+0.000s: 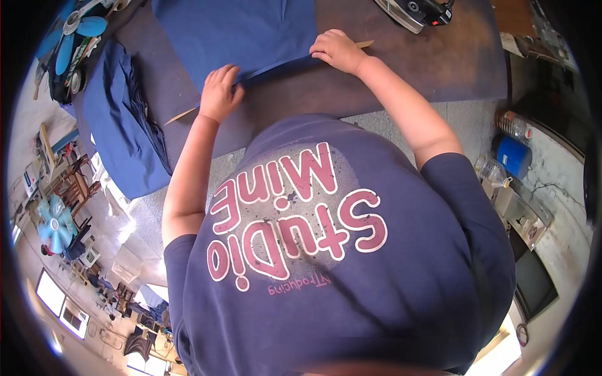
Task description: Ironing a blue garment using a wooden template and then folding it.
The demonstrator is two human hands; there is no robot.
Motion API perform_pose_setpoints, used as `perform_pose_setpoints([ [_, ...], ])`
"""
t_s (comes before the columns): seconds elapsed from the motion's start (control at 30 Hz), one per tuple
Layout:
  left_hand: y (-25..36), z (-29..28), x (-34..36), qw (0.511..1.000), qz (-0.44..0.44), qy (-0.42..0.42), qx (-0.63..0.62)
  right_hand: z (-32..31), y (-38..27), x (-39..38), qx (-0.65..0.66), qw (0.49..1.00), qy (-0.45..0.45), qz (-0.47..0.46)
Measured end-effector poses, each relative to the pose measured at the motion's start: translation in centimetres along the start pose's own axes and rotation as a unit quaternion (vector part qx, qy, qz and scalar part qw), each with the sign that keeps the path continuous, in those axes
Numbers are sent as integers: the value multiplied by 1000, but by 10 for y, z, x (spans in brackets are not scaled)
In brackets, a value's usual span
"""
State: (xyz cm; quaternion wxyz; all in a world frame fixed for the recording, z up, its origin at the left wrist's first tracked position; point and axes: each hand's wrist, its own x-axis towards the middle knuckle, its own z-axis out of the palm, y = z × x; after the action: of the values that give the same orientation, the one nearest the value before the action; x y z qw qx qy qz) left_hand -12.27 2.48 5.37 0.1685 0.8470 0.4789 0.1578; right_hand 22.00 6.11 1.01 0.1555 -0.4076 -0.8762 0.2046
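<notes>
Blue fabric lies on the dark padded tabletop, its near edge folded over a thin tan strip that sticks out at both ends. My left hand grips the left part of this folded edge, fingers bent over it and thumb toward the right. At the right part of the same edge, my right hand has its fingers curled closed on the fabric. A second blue piece of cloth lies crumpled along the table's left side.
A black-and-silver iron stands at the back right of the table, a small blue fan at the back left. Plastic bottles and a blue container are at the right. Another fan and cluttered furniture fill the left side.
</notes>
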Motion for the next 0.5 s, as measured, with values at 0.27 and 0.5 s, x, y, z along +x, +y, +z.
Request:
perform_pose_setpoints([
  [0.27,72,46,59,995,102,13,-13,-3,-6,-2,0,1000,-13,20],
  [0.5,59,65,69,996,7,3,-92,-8,-4,-1,24,998,-16,52],
])
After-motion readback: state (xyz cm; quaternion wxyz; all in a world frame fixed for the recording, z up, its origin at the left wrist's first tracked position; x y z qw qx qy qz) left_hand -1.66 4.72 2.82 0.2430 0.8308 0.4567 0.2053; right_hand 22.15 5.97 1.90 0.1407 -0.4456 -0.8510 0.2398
